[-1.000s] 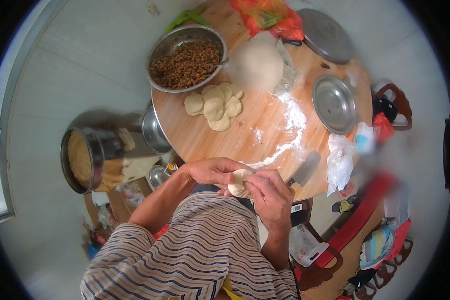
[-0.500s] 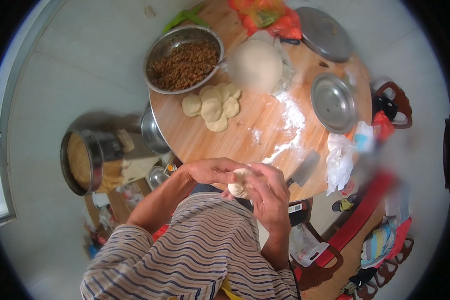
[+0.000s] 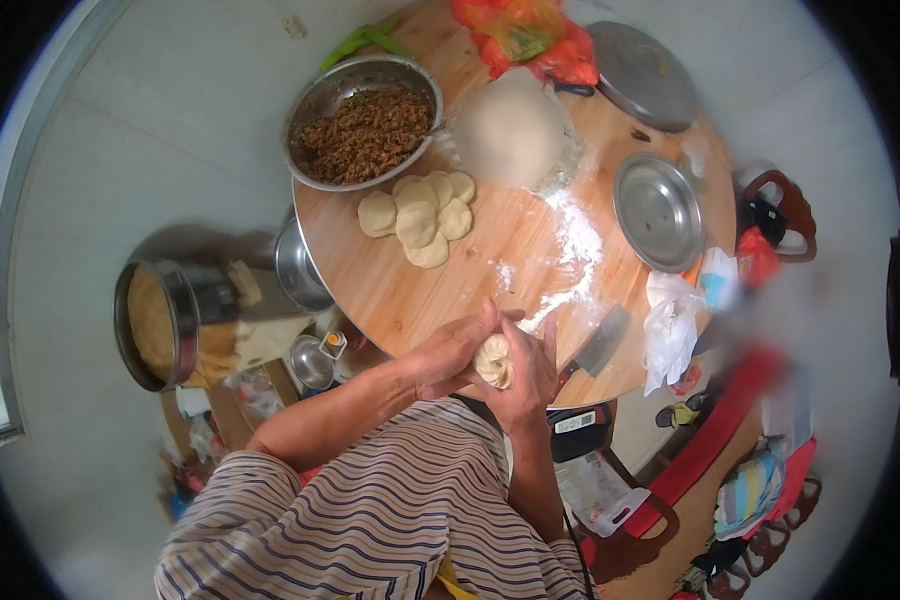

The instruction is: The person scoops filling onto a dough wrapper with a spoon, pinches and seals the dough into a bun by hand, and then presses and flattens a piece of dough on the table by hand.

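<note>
Table edge: the wooden table (image 3: 370, 290) is curving away on both sides, its near rim passing just under the hands.
Working room: wood grain is showing between the dough rounds (image 3: 417, 220) and the streak of flour (image 3: 575, 250), a stretch lying directly beyond the hands.
Right-hand border: a broad-bladed knife (image 3: 603, 340) is lying flat near the right hand (image 3: 523, 380), its handle pointing toward the near rim; a white plastic bag (image 3: 672, 325) is slumping farther right.
Left hand: it is pressing against the bun's left side, forearm slanting in from the left, one digit pointing away from the body.
Right hand: it is curling around the bun's right side, forearm rising from below, a finger standing out over the table.
Grip: both hands are closing together around one bun (image 3: 493, 362); how the undersides are supporting it I cannot tell.
Bun: it is sitting between the palms by the near rim, round and pale, its twisted pleats facing up.
Dough: the rounds are overlapping in a smooth, matte, flattened cluster.
Filling: brown, crumbly filling (image 3: 370, 130) is heaping inside a shiny metal bowl (image 3: 320, 108).
Dish: a round steel dish (image 3: 658, 213) is gleaming beyond the knife.
</note>
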